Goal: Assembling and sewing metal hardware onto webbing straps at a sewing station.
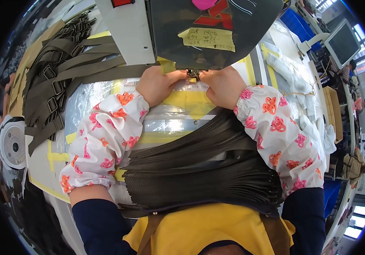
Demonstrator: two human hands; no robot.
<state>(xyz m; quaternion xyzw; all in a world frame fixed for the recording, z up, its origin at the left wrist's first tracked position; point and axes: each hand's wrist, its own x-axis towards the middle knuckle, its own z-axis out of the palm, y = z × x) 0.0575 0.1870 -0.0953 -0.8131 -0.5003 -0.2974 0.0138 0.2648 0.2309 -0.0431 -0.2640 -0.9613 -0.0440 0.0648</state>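
Basically, L hand (pixel 158 86) & R hand (pixel 225 87) curled in, fingertips by small metal presser foot (pixel 194 75) under dark-grey sewing m/c (pixel 167 47); can't tell if gripping. Flat olive webbing straps (pixel 84 58) w/ rectangular buckles (pixel 58 87) L of m/c; fanned flat dark-brown strips (pixel 208 174) in front of m/c.

1 monitor (pixel 343 42) at upper right, 1 round white device (pixel 11 142) at far left
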